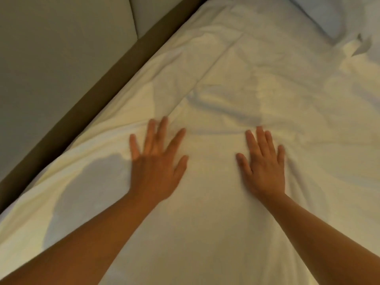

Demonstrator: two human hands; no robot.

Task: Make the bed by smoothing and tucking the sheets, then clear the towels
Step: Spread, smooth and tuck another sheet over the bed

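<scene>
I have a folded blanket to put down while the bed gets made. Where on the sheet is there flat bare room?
Flattest patch: the sheet between the two forearms, just behind the left hand and right hand. Another strip runs along the brown bed frame on the left. Ahead of the fingers it is creased, and the far right corner is bunched up.

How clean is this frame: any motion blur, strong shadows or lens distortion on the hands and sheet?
Head view: the left hand is smeared by motion blur, the right hand less so; warm, dim light tints the white sheet yellowish; a soft grey shadow falls left of the left arm; the bed's brown edge bows slightly, a wide-angle effect.
</scene>
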